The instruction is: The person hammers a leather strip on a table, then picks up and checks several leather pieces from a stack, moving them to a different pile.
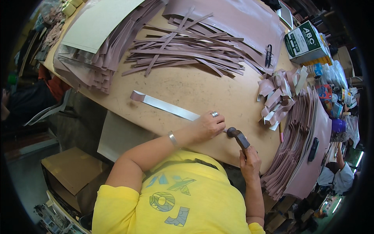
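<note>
A long narrow strip point(171, 109) lies slantwise on the table, its pale side up and its pinkish-brown far end curled over. My left hand point(210, 124) is closed over the strip's near end, fingers bent down at the tabletop. The fingers hide that end. Just right of them is the dark metal head of a hammer point(239, 139), low over the table's near edge; whether it touches the table I cannot tell. My right hand point(251, 160) is wrapped round the hammer, close below its head.
Across the wooden table point(187, 85) lies a heap of brown strips point(187, 50). Stacked sheets point(93, 58) stand at the far left. On the right are curled scraps point(278, 93), a pile of layered pieces point(298, 144), a green-and-white box point(306, 43) and black thread snips point(269, 55).
</note>
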Available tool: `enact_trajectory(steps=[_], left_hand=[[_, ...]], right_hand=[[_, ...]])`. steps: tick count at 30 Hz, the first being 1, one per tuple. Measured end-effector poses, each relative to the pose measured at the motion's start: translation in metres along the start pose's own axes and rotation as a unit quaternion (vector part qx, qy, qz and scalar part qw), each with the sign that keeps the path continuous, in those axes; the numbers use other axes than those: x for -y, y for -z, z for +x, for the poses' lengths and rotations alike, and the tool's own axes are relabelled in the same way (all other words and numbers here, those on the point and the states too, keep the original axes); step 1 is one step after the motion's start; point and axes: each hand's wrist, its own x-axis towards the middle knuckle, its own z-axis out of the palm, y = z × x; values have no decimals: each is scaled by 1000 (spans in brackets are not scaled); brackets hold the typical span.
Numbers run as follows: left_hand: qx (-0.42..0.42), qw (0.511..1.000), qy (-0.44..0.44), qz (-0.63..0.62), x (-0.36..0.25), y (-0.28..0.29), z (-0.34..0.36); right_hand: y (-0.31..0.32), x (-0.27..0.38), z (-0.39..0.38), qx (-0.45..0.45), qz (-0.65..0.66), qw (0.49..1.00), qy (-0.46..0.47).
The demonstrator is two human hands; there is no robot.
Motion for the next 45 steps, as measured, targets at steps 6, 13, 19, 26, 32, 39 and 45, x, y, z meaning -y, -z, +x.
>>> enact_trajectory(steps=[6, 13, 19, 26, 32, 39, 45], left_hand=[[5, 1000, -4, -4, 0, 2, 1], [7, 1000, 3, 6, 0, 1, 1], [20, 1000, 6, 1, -1, 4, 1], [20, 1000, 19, -9, 0, 4, 0], [30, 1000, 1, -3, 1, 3, 2], [35, 999, -1, -7, 0, 8, 3], [47, 998, 21, -31, 5, 21, -1]], right_hand=[[0, 3, -1, 8, 5, 1000, -23], [-2, -1, -4, 4, 1, 1000, -14], [0, 5, -1, 2, -7, 1000, -18], [1, 2, 3, -7, -8, 1000, -15], [-2, -5, 0, -33, 29, 999, -31], [-11, -2, -2, -24, -2, 1000, -8], [-4, -1, 2, -5, -6, 1000, -18]])
